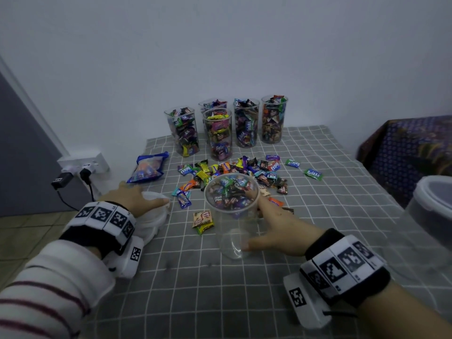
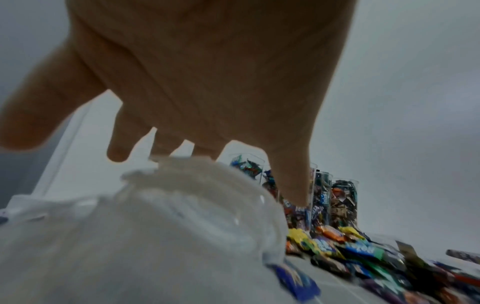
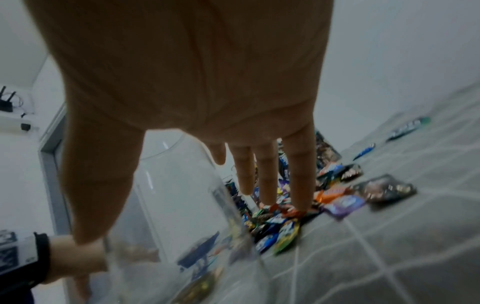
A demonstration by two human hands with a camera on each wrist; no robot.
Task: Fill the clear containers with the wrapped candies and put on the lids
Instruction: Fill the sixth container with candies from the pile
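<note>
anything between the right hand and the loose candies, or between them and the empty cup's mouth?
Nothing visible. The right hand has straight fingers at the near edge of the candies, beside the empty cup. The cup's mouth is open, with no lid on it.

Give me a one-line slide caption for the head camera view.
Right hand beside an empty clear container, left hand on stacked lids, five filled containers behind.

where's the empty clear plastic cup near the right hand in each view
Head: empty clear plastic cup at centre, by the right hand.
Left wrist: not in view.
Right wrist: lower left of centre, beside the thumb.
Shared landmark: the row of candy-filled clear cups by the wall.
</note>
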